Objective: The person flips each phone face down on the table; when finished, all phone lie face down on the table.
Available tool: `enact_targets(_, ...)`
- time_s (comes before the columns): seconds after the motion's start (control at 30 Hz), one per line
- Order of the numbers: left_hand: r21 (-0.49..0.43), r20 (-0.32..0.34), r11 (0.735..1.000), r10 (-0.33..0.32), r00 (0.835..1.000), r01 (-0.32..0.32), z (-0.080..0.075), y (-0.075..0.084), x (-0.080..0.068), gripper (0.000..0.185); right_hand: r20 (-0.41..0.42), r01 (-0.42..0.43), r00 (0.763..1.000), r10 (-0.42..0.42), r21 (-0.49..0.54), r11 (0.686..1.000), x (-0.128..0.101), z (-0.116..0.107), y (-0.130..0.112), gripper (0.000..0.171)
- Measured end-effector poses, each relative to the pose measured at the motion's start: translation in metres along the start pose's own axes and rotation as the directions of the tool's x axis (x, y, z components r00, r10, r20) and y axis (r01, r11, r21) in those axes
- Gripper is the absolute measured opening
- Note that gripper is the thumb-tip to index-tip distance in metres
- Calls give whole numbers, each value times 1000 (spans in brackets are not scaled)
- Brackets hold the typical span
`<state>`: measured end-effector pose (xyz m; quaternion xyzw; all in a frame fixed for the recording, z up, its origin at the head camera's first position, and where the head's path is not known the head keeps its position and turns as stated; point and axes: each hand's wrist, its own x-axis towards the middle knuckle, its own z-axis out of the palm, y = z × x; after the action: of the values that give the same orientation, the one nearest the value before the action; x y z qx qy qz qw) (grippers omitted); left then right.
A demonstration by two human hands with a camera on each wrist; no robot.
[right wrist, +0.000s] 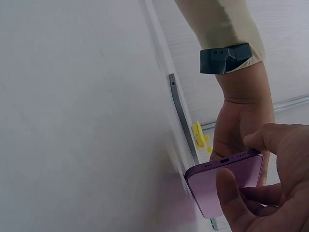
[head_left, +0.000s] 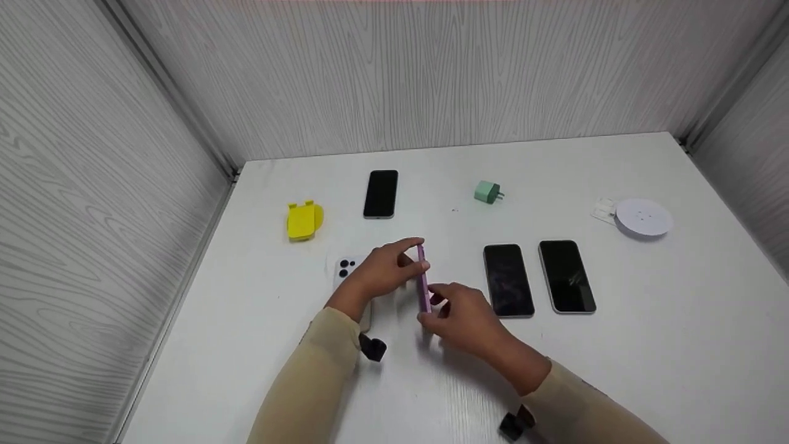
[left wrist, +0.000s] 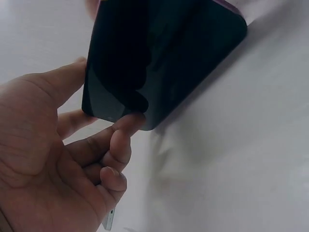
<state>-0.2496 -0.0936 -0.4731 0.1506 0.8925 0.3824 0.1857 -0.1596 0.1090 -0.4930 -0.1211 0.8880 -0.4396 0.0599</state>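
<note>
Left hand: the left hand (head_left: 385,271) reached in from the left, fingers curled, pinching the far part of the slim purple glass-fronted phone (head_left: 423,279).
Right hand: the right hand (head_left: 462,317) pinched its near end between thumb and fingers.
Phone: stood on edge above the white wood-grain table (head_left: 647,345), dark glossy screen facing left, matte purple back facing right.
Long axis: ran away from the person, between 2 hands.

Yellow stand (head_left: 304,220), green charger (head_left: 489,192), white round pad (head_left: 643,217)
</note>
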Motion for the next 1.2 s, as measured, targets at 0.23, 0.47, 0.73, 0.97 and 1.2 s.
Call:
enact_targets(0.23, 19, -1, 1000, -1, 1000, 1, -12, -2, -5, 65, 80, -41, 996, 38, 35, 999, 0, 4, 4, 54)
enact_targets(0.47, 25, 48, 1000, -3, 999, 2, -21, -6, -6, 72, 77, -38, 996, 44, -71, 997, -1, 8, 3, 63)
enact_targets(0.73, 62, 93, 997, -51, 994, 45, -27, -12, -9, 88, 27, -49, 998, 53, -153, 987, 0, 14, 4, 69)
enact_targets(0.97, 153, 114, 981, -135, 984, 117, -26, -20, -8, 102, 1, -68, 998, 70, -202, 977, 3, 19, 8, 69)
enact_targets(1.2, 211, 152, 973, -131, 980, 98, -27, -28, -8, 105, -15, -108, 994, 107, -134, 985, 5, 23, 14, 78)
